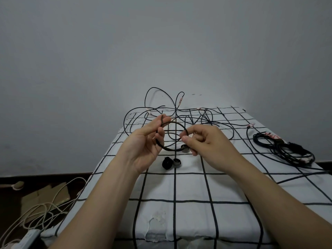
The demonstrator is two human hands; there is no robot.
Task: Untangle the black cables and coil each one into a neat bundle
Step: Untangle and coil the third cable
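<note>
A thin black cable [177, 125] forms a small loop held up between both hands over the table. My left hand [145, 144] pinches the loop's left side, with the cable's end sticking up past my fingers. My right hand [203, 139] pinches the loop's right side. Behind them, tangled black cables [179, 112] sprawl across the far end of the table, some arching up against the wall. A coiled black cable bundle [283, 148] lies at the right.
The table wears a white cloth with a black grid [179, 194]. Small rolls of black strap [170, 162] lie below my hands. On the floor at the left are white cables [41, 209], cardboard and a power strip [28, 236]. A grey wall stands behind.
</note>
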